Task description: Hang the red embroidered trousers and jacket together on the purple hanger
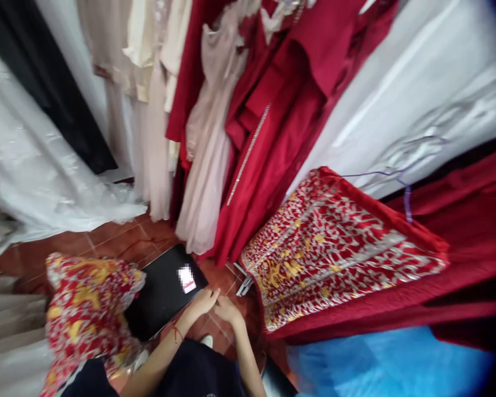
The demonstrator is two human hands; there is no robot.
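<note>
My left hand [205,302] and my right hand [226,310] meet low in the middle of the head view, in front of my body. Their fingers are curled together, and whatever lies between them, if anything, is too small and blurred to make out. Just left of my left hand is a flat black panel [159,295] on the floor, with a small white and red item [187,279] on it. To the right of my right hand hangs a red skirt [314,259] with silver and gold embroidery, on a purple hanger [400,175].
Red dresses [268,149], pale pink gowns [210,121] and white gowns [37,149] hang around me. A red, gold-patterned garment [86,309] is at lower left, and blue fabric [388,364] at lower right. Reddish tiles [119,237] cover the floor.
</note>
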